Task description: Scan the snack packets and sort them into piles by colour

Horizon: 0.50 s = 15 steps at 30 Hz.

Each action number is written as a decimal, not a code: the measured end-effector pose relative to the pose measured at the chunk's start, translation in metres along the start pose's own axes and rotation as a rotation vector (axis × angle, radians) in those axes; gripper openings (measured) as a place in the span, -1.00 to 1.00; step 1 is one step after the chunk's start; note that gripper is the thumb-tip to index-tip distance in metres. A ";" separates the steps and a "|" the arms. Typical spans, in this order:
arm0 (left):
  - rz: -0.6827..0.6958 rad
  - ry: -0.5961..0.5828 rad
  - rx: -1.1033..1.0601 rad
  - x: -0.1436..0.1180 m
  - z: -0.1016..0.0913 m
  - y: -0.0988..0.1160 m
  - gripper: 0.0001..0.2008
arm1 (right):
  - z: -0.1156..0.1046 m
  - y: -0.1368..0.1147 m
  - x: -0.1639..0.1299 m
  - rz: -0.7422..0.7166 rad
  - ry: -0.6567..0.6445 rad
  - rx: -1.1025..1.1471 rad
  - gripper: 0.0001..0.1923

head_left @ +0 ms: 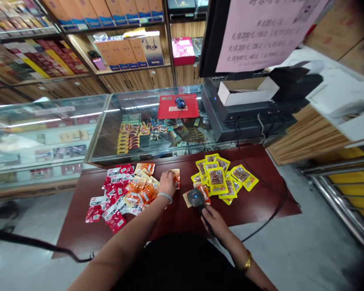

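Observation:
My right hand [214,219] is wrapped round the handle of a black barcode scanner [195,197] with a small blue light on its head. Beneath the scanner head lies an orange and cream snack packet [205,193], partly covered. My left hand [167,184] has its fingers curled at the left edge of another orange snack packet [177,178] on the dark red table. Just left of that hand is a heap of orange snack packets [142,190], mixed with red and white packets [117,190]. Yellow snack packets [217,180] are piled right of the scanner.
Behind the dark red table [166,220] stands a glass display counter [109,133], with a computer mouse [180,102] on a red mat [164,109]. A monitor [212,40] and an open white box [245,95] are at back right. The scanner's cable [268,218] trails right.

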<state>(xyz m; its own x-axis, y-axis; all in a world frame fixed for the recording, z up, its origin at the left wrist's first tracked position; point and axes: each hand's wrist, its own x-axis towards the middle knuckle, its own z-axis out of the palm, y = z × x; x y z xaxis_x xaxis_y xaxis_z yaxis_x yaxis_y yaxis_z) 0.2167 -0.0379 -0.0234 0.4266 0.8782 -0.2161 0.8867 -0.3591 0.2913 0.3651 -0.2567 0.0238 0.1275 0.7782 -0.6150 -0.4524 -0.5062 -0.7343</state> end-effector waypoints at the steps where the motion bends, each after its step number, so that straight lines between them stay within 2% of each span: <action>1: -0.097 0.071 0.038 -0.004 -0.001 0.000 -0.43 | 0.002 -0.004 0.000 0.003 -0.008 -0.014 -0.38; 2: -0.179 0.106 0.076 -0.007 -0.002 0.001 -0.38 | 0.004 -0.007 0.001 0.006 -0.012 -0.028 -0.39; 4: -0.262 0.077 0.125 -0.009 -0.004 0.004 -0.39 | 0.008 -0.014 0.002 0.000 -0.017 -0.059 -0.41; 8: -0.175 -0.103 0.143 -0.007 -0.007 0.006 -0.56 | 0.015 -0.022 0.008 -0.044 -0.027 -0.113 -0.45; 11: -0.182 -0.225 0.099 -0.010 -0.009 0.008 -0.59 | 0.023 -0.026 0.015 -0.085 -0.035 -0.114 -0.48; 13: -0.199 -0.257 0.037 -0.016 -0.011 0.009 -0.59 | 0.029 -0.028 0.019 -0.106 -0.047 -0.096 -0.49; 15: -0.194 -0.241 -0.025 -0.024 -0.013 0.007 -0.61 | 0.036 -0.029 0.024 -0.119 -0.067 -0.077 -0.49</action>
<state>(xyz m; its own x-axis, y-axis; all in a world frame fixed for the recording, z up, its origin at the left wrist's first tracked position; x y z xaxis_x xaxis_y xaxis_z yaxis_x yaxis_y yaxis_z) 0.2105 -0.0578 -0.0040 0.2823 0.8284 -0.4838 0.9524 -0.1813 0.2453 0.3495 -0.2101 0.0405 0.1155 0.8560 -0.5039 -0.3687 -0.4341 -0.8220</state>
